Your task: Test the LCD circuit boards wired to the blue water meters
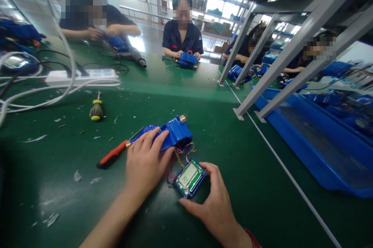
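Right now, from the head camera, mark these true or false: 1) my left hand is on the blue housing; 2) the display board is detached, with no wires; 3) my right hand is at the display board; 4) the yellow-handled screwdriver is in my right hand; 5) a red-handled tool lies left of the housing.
1) True: the left hand rests on the blue housing.
2) False: coloured wires run from the housing to the display board.
3) True: the right hand has fingers at the board's edges.
4) False: the yellow-handled screwdriver lies alone on the green table.
5) True: the red-handled tool lies there.
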The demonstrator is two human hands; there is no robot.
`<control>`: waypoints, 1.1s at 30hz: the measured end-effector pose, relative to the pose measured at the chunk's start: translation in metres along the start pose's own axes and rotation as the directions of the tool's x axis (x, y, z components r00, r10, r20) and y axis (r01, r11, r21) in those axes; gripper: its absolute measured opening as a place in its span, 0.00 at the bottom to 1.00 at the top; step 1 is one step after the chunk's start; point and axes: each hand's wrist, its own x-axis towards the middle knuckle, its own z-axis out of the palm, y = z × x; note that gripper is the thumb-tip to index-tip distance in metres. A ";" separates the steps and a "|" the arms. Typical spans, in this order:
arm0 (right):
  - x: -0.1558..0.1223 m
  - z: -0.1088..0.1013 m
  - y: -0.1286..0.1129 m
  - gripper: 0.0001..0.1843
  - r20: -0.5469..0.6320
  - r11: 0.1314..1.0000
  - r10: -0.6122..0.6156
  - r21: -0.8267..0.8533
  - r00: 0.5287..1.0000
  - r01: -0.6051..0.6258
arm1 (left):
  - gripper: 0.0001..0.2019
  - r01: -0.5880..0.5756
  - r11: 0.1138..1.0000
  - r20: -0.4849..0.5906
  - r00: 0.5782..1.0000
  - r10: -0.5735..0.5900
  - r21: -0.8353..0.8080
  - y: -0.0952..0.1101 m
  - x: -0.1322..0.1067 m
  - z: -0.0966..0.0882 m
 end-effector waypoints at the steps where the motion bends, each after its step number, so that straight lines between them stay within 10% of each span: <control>1: -0.001 0.001 -0.001 0.36 0.006 0.999 0.019 0.027 1.000 -0.019 | 0.20 0.011 1.000 0.002 1.000 -0.011 -0.011 -0.001 0.002 0.002; 14: 0.027 0.012 -0.009 0.22 0.211 0.820 0.124 0.528 0.970 -0.220 | 0.19 0.007 0.995 0.011 1.000 -0.006 -0.098 -0.010 0.012 0.003; 21: 0.060 0.024 -0.009 0.29 0.098 0.925 0.058 0.370 0.993 -0.091 | 0.18 -0.029 0.988 0.023 0.999 0.033 -0.150 -0.020 0.013 0.006; 28: 0.068 0.014 -0.022 0.14 -0.218 0.985 -0.168 0.007 0.961 0.174 | 0.18 -0.053 0.976 0.030 0.998 0.060 -0.213 -0.028 0.015 0.005; 33: 0.076 0.007 -0.032 0.09 -0.049 0.881 -0.419 -0.264 0.907 0.393 | 0.18 -0.044 0.971 0.017 0.999 0.050 -0.236 -0.025 0.015 0.004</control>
